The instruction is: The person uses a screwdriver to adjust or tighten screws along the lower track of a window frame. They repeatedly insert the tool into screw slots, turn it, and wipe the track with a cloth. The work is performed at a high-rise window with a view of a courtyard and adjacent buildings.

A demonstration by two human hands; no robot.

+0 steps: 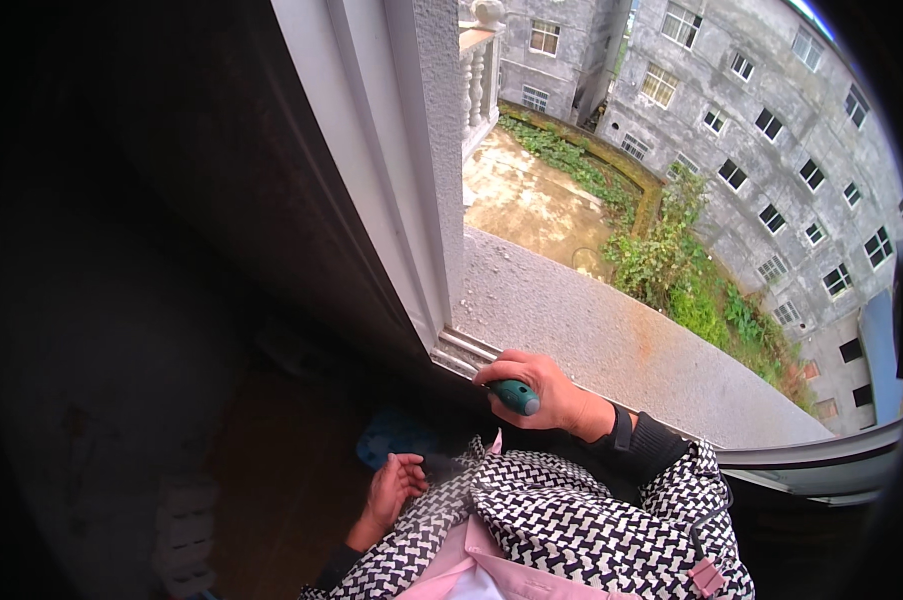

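Seemingly, the right hand (555,393) curls fingers around the green handle (515,397).

Grey win. sill (592,320) has orange-brn stain (648,332), w/ track (463,350) alongside.

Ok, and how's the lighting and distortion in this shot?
Head view: daylight brightens the right hand, the green tool handle and the window sill; head view: the courtyard has near-white patches; head view: the left hand is dimmer, the room at left nearly black; head view: the fisheye lens curves the grey building.
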